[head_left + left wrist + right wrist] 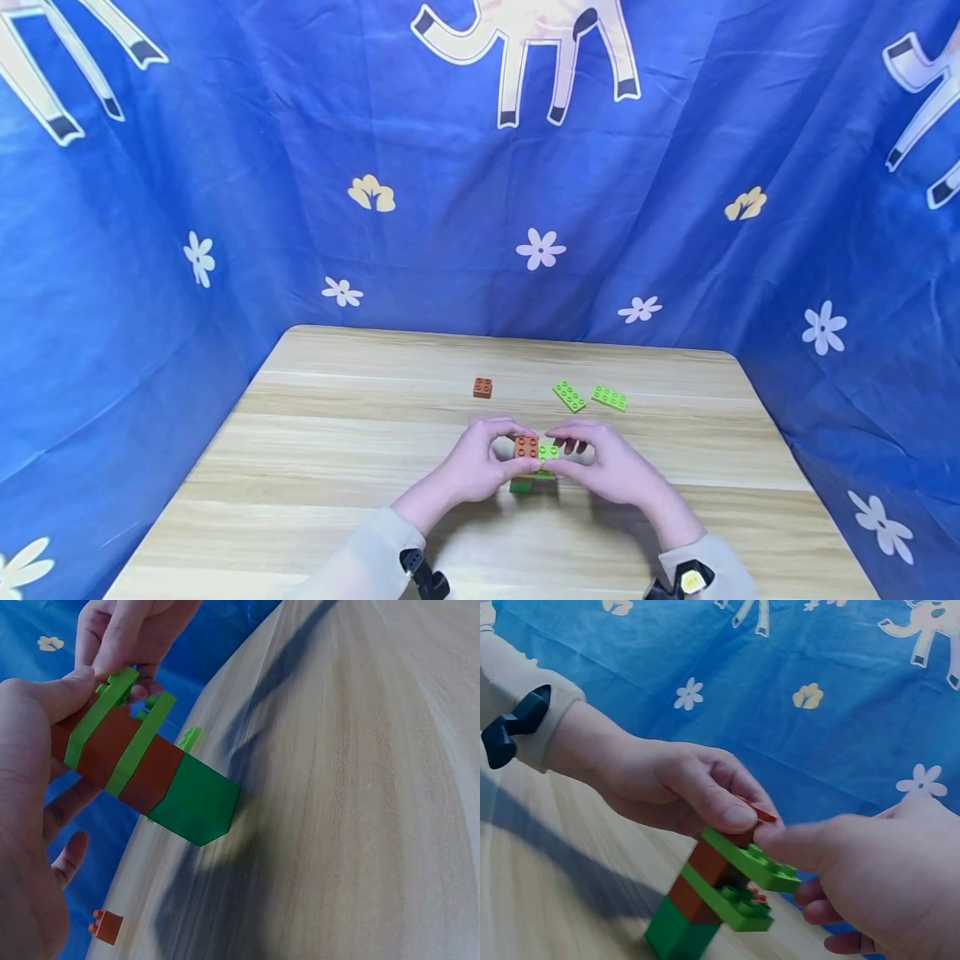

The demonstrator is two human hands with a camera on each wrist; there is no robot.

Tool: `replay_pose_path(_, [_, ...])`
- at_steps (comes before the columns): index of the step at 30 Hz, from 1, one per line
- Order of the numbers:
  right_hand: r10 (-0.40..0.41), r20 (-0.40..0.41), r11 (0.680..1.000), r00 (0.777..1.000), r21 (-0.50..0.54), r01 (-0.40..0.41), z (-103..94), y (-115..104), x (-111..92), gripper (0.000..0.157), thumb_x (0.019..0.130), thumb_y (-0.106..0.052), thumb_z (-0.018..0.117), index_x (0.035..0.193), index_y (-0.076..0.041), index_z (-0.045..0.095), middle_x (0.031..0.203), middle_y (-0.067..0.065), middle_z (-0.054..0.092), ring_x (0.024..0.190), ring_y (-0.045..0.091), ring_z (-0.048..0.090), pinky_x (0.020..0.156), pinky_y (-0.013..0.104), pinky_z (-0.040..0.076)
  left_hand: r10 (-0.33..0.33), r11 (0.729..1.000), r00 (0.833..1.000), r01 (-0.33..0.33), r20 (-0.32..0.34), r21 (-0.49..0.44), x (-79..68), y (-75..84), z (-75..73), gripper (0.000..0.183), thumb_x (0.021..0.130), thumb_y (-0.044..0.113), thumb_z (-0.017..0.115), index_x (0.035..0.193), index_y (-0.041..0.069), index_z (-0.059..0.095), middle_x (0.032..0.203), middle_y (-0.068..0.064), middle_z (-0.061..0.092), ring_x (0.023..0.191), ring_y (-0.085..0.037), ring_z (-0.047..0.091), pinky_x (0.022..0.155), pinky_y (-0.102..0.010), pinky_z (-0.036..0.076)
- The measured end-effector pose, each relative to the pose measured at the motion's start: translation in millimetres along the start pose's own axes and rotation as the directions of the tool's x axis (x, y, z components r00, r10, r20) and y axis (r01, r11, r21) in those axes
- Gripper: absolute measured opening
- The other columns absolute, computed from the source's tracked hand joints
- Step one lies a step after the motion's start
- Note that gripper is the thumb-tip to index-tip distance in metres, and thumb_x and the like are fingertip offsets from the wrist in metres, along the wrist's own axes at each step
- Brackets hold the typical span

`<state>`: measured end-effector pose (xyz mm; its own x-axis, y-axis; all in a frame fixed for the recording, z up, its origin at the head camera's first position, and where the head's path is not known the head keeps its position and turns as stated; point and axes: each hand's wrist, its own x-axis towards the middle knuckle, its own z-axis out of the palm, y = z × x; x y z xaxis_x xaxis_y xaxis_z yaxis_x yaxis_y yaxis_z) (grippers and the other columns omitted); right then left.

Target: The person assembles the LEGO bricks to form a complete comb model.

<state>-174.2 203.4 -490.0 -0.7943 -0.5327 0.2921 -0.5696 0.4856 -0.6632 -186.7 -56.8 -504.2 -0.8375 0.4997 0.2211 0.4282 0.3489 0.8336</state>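
Note:
A stack of toy building bricks stands on the table between the hands: a dark green brick [199, 799] at its base, then brown bricks [705, 864] alternating with light green plates [754, 859] that jut out to the right. My left hand [480, 462] grips the brown brick [527, 447] at the top, thumb on the near side and fingers on the far side. From the right, my right hand [603, 462] pinches the upper light green plate [550, 452] beside that brick. Both thumb tips nearly meet at the top, where they partly hide the bricks.
Behind the stack lie a loose brown brick [482, 388] and two loose light green plates [569, 397], one beside the other. The wooden table [315, 467] ends at a blue patterned curtain [450, 275], which also hangs along both sides.

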Motion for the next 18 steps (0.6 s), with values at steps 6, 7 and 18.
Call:
replay_pose_path(6, [-0.004, -0.076, 0.999, 0.997, 0.042, 0.007, -8.1, 9, 1, 0.033, 0.098, -0.022, 0.079, 0.127, -0.007, 0.074, 0.102, -0.003, 0.072, 0.088, 0.012, 0.066, 0.078, 0.035, 0.059, -0.006, 1.0, 1.0, 0.006, -0.008, -0.006, -0.7, -0.7, -0.3, 0.04, 0.088, 0.042, 0.087, 0.12, 0.022, 0.078, 0.112, 0.018, 0.072, 0.113, -0.009, 0.066, 0.108, -0.045, 0.048])
replay_pose_path(7, [0.013, -0.085, 0.999, 0.996, 0.047, -0.009, -8.6, 11, 1, 0.032, 0.098, -0.021, 0.078, 0.127, -0.007, 0.074, 0.101, -0.005, 0.072, 0.087, 0.012, 0.066, 0.077, 0.034, 0.059, -0.005, 1.0, 1.0, 0.005, -0.009, -0.004, -0.7, -0.8, -0.3, 0.039, 0.087, 0.042, 0.087, 0.12, 0.022, 0.078, 0.111, 0.018, 0.072, 0.113, -0.009, 0.066, 0.108, -0.044, 0.048])
replay_pose_path(18, [0.126, -0.179, 0.991, 0.976, 0.058, -0.118, -4.6, 34, 2, 0.028, 0.099, -0.013, 0.076, 0.124, -0.001, 0.073, 0.098, -0.006, 0.07, 0.086, 0.012, 0.066, 0.076, 0.032, 0.058, -0.013, 0.999, 1.0, 0.012, -0.016, -0.031, -1.0, -2.4, 1.6, 0.038, 0.087, 0.042, 0.088, 0.119, 0.025, 0.079, 0.111, 0.018, 0.072, 0.112, -0.009, 0.066, 0.107, -0.044, 0.049])
